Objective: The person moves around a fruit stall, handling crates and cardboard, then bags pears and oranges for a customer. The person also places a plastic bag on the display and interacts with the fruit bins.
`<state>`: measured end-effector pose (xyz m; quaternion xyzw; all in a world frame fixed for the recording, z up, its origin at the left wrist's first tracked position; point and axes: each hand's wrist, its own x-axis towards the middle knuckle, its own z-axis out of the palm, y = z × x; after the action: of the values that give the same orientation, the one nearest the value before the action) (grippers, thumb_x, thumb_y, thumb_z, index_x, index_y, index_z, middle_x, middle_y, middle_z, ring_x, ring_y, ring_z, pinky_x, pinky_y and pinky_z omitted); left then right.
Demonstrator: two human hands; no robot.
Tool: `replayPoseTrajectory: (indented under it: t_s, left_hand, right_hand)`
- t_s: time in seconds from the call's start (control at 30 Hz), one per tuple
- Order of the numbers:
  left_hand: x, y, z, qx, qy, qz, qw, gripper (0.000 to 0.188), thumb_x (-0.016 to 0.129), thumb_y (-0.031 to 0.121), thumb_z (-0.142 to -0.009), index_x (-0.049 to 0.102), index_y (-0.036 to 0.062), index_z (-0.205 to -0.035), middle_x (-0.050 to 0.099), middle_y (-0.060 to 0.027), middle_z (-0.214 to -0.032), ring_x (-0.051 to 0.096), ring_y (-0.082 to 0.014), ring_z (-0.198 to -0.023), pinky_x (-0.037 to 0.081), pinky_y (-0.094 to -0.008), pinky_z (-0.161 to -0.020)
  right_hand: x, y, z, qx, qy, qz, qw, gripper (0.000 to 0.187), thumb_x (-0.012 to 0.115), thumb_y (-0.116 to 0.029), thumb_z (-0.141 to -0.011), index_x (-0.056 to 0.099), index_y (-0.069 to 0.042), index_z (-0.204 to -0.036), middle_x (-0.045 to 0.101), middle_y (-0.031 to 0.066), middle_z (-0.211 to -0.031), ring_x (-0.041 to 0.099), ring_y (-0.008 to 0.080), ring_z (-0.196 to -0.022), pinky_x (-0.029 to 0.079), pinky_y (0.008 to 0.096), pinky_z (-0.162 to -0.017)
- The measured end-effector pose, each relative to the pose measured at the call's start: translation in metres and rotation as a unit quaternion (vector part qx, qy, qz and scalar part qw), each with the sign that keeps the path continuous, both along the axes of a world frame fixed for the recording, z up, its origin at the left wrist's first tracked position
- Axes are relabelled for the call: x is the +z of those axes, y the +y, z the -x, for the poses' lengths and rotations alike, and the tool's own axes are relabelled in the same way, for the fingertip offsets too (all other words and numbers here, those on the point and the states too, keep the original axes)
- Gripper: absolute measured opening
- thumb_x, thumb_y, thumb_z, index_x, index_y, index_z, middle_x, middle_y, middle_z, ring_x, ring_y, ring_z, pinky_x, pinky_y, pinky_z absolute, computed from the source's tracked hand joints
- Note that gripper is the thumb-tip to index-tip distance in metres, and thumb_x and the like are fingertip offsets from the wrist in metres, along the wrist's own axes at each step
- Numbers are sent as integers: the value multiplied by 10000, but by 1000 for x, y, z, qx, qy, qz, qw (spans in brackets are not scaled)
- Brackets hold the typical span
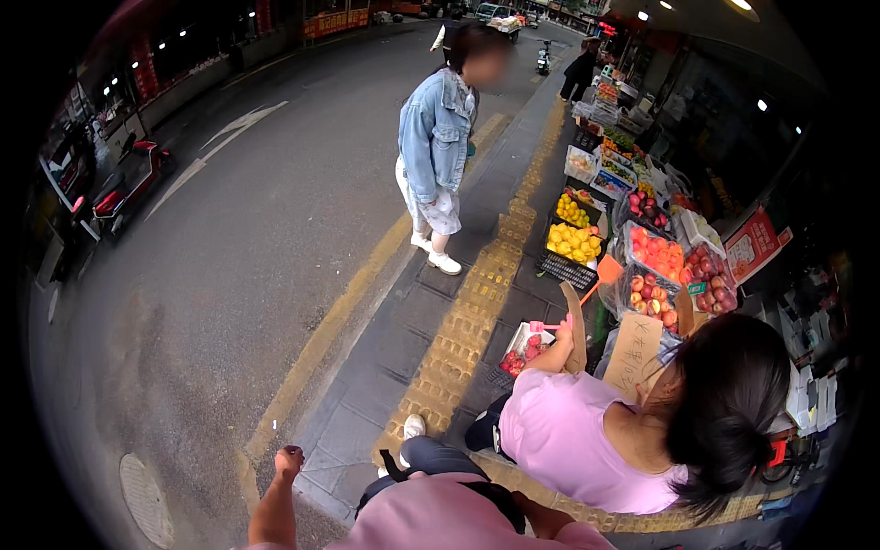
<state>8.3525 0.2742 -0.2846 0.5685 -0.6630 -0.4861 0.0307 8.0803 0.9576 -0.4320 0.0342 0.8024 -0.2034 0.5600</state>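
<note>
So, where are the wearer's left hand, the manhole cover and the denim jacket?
Left hand (290,459): head view, middle of the hand.
Manhole cover (146,500): head view, middle of its top.
Denim jacket (422,137): head view, its sleeve.

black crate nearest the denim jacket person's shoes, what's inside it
The crate holds heaped yellow fruit; the top layer covers its bottom and whatever lies lower.

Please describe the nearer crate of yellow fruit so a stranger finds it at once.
Right of the yellow tactile strip runs a row of fruit. At its left edge, opposite the denim jacket, sits a black crate. Its yellow fruit looks larger than the fruit behind.
</note>
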Motion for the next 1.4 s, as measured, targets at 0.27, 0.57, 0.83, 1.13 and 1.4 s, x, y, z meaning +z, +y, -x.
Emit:
replayPoseTrajectory:
  t_s: [0.27, 0.57, 0.83, 1.13, 1.4]
  left_hand:
    - [50, -85, 150, -106, 0, -66, 992, 183, 638, 137, -883, 706, -16, -957, 709, -100, -729, 672, -159, -621, 533, -298, -562]
    - [29, -198, 261, -298, -121, -95, 942, 199, 633, 161, -884, 701, -13, -952, 714, -113, -750, 687, -174, -639, 548, -310, -572]
    - [4, -327, 457, -384, -19, -71, 921, 263, 629, 181, -904, 691, -28, -1052, 723, -120, -817, 695, -193, -671, 558, -315, -595]
    - [0, -439, 658, -453, -25, -107, 885, 233, 615, 161, -910, 691, -30, -1020, 719, -109, -830, 692, -184, -714, 561, -302, -636]
    - [-34, -465, 899, -472, -7, -128, 872, 225, 625, 202, -911, 697, 15, -1013, 710, -90, -830, 666, -158, -678, 526, -291, -579]
  right_hand:
    - [-50, -153, 39, -85, -8, 96, 992, 269, 666, -247, -848, 764, -44, -995, 725, 118, -1022, 671, 257, -913, 490, 410, -825]
    - [27, -255, 70, 95, 193, 51, 975, 300, 549, -348, -875, 719, -103, -848, 683, 110, -726, 685, 257, -687, 533, 387, -632]
    - [32, -376, 146, -216, -7, -83, 973, 472, 493, -478, -903, 735, -77, -959, 722, 165, -988, 669, 366, -969, 520, 461, -880]
    - [42, -529, 294, -92, 198, 27, 975, 435, 543, -452, -837, 727, -70, -741, 713, 118, -739, 695, 303, -760, 539, 409, -740]
    - [10, -582, 492, -164, 130, 11, 978, 438, 565, -447, -830, 721, -48, -736, 708, 103, -699, 693, 281, -702, 543, 413, -717]
